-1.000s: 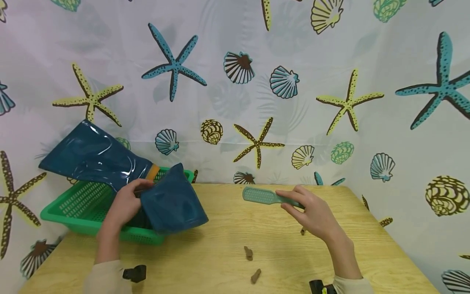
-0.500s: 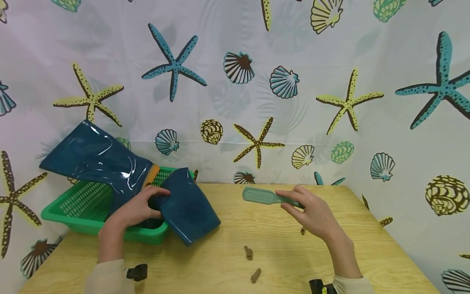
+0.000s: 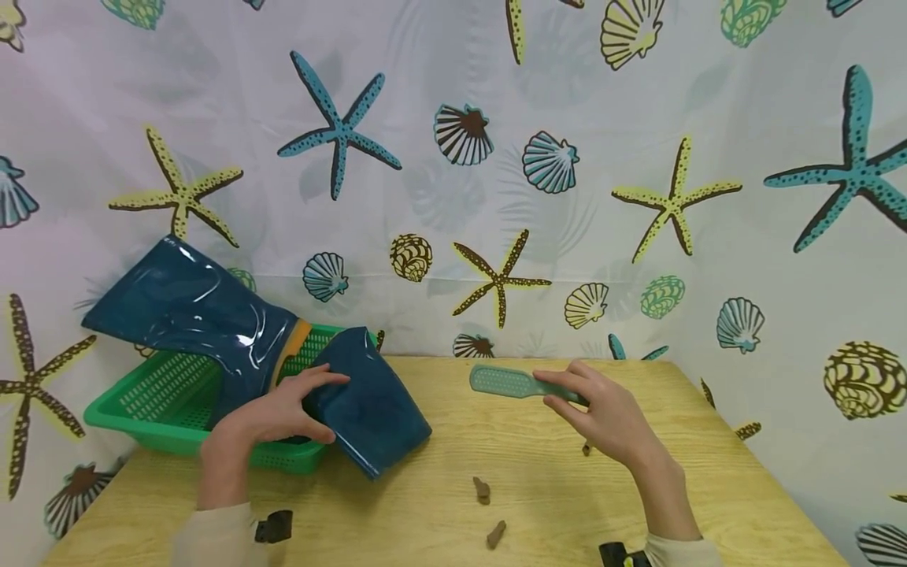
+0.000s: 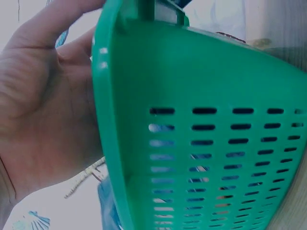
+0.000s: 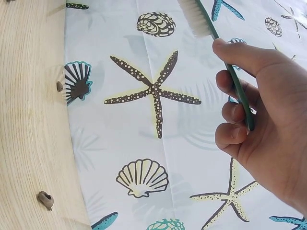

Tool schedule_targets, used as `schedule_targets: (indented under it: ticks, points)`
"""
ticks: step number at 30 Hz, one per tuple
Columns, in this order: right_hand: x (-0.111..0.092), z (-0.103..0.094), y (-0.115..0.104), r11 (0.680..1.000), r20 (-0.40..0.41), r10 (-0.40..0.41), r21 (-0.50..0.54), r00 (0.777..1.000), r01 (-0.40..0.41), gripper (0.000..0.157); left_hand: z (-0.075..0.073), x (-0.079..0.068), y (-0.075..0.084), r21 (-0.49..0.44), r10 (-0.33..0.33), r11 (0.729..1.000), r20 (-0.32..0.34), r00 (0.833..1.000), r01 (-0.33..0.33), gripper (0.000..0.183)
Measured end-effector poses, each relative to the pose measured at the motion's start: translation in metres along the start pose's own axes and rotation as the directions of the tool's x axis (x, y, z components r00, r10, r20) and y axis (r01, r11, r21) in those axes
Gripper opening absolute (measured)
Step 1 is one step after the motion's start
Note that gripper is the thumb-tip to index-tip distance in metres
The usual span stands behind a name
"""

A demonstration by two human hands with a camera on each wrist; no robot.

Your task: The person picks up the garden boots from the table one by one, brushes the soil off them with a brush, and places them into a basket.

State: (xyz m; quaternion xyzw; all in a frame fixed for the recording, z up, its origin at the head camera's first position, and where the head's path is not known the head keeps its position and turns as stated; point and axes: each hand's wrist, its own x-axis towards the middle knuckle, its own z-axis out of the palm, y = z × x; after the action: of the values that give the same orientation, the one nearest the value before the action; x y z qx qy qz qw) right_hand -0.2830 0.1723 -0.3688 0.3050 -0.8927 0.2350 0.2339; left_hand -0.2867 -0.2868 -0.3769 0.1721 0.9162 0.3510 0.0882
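Two glossy blue rubber boots lie in a green plastic basket (image 3: 142, 437) at the left. One boot (image 3: 191, 303), with an orange sole, has its shaft sticking up over the back left. The shaft of the other boot (image 3: 372, 409) leans out over the right rim. My left hand (image 3: 276, 413) is at this second boot, thumb and fingers spread apart beside its shaft; the left wrist view has the basket wall hiding the fingertips. My right hand (image 3: 602, 405) holds a green brush (image 3: 503, 380) by its handle above the table. White bristles (image 5: 195, 19) show in the right wrist view.
Small brown lumps (image 3: 482, 490) lie on the wooden table (image 3: 425, 520) toward the front, with another lump (image 3: 586, 449) under the right hand. A patterned curtain (image 3: 453, 189) hangs behind and beside the table.
My left hand has shifted right and its thumb and fingers have spread. The second boot's shaft has moved right and down, farther over the rim. The right hand and brush are nearly still.
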Motion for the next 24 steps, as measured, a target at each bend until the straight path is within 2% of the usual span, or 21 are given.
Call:
schedule_targets:
  ticks: [4,8,11,15,18,21,24]
  points:
    - [-0.002,0.0,0.0,1.0,0.011,0.015,-0.004,1.0,-0.015,0.033,0.007,0.001,0.01,0.101,-0.015,0.995,-0.024,1.0,0.017,0.086]
    - [-0.004,0.001,0.002,1.0,0.021,0.023,-0.001,1.0,-0.023,0.033,0.013,0.004,0.021,0.22,-0.029,0.975,-0.043,0.999,0.037,0.087]
    - [-0.004,0.001,0.002,1.0,0.024,0.026,0.001,0.999,-0.026,0.033,0.018,0.007,0.028,0.269,-0.037,0.962,-0.04,0.998,0.047,0.086]
    - [-0.004,0.001,0.003,1.0,0.026,0.028,0.006,0.999,-0.028,0.033,0.021,0.008,0.036,0.285,-0.088,0.954,-0.028,0.996,0.093,0.086]
    - [-0.003,0.001,0.003,1.0,0.027,0.025,0.008,0.999,-0.025,0.033,0.022,0.009,0.038,0.278,-0.1,0.955,-0.036,0.994,0.106,0.085]
    - [-0.002,0.0,0.003,1.0,0.029,0.02,0.008,0.999,-0.02,0.033,0.02,0.009,0.035,0.245,-0.072,0.966,-0.054,0.996,0.083,0.076]
    - [-0.001,0.0,0.003,1.0,0.029,0.016,0.007,0.999,-0.016,0.033,0.016,0.009,0.029,0.191,-0.02,0.981,-0.079,0.997,0.034,0.061]
